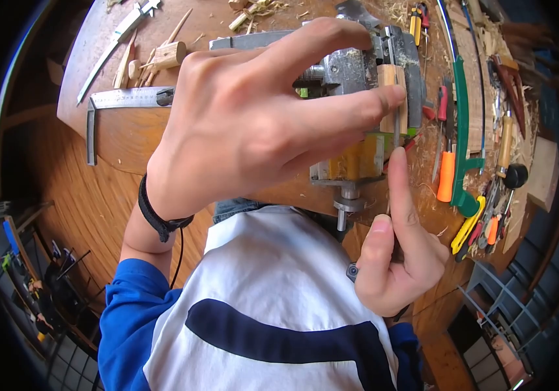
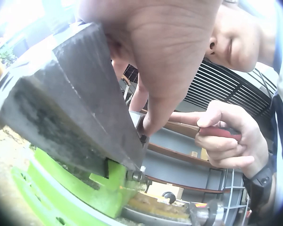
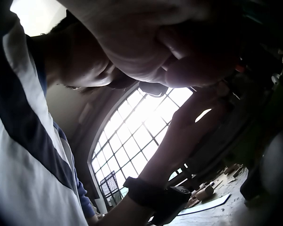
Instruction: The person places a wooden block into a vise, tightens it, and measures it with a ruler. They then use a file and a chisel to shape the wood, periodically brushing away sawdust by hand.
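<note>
A light piece of wood (image 1: 386, 77) is held upright between the jaws of a bench vise (image 1: 348, 70). My left hand (image 1: 247, 117) reaches across the vise, fingers spread, one fingertip on the thin metal tool over the wood. My right hand (image 1: 406, 241) is nearer my body, its index finger stretched along the tool's thin shaft (image 1: 396, 130). In the left wrist view, the right hand (image 2: 233, 136) grips a red handle (image 2: 219, 133), and the vise's grey metal (image 2: 80, 89) fills the left side. The right wrist view is dark; the tool cannot be made out there.
A green saw frame (image 1: 462, 124), an orange-handled tool (image 1: 445, 176) and a yellow cutter (image 1: 468, 225) lie right of the vise. On the left are a metal square (image 1: 129, 98) and a wooden mallet-like piece (image 1: 169, 55). Wood shavings are scattered at the back.
</note>
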